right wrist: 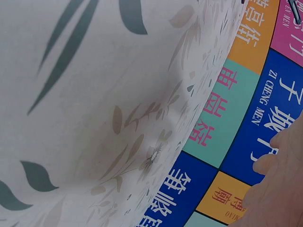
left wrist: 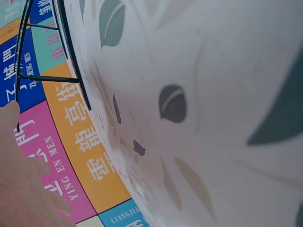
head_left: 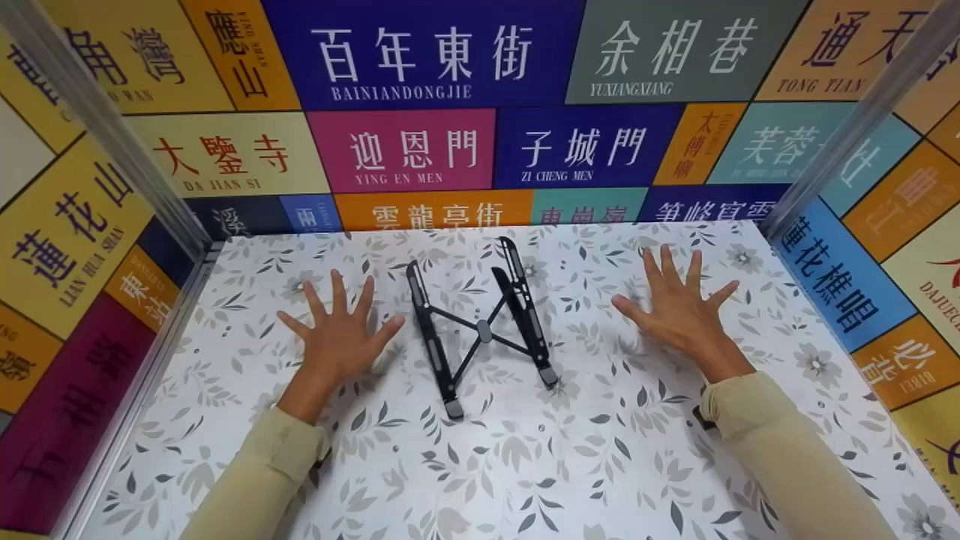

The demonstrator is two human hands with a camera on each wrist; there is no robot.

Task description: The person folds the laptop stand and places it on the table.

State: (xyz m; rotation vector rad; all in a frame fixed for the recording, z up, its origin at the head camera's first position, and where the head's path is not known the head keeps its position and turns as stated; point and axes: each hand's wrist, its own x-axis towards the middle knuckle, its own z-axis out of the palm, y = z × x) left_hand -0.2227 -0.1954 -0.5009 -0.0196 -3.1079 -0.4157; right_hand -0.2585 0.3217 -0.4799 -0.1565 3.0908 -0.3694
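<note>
A black folding laptop stand (head_left: 484, 330), with crossed bars joined at a grey hub, stands unfolded in the middle of the table. To its left, my left hand (head_left: 341, 341) is held palm down with its fingers spread, the thumb pointing toward the stand. On the other side my right hand (head_left: 682, 319) is spread the same way, farther from the stand. Neither hand holds anything. In the left wrist view the stand (left wrist: 49, 78) shows at upper left, beyond part of the left hand (left wrist: 28, 175). Part of the right hand (right wrist: 279, 184) fills the lower right of its wrist view.
The table (head_left: 600, 480) has a white cover printed with grey leaves. Behind it rises a back panel (head_left: 420, 150) of coloured blocks with Chinese lettering. Similar panels flank the left and right sides, with clear corner posts (head_left: 862, 112) at the back.
</note>
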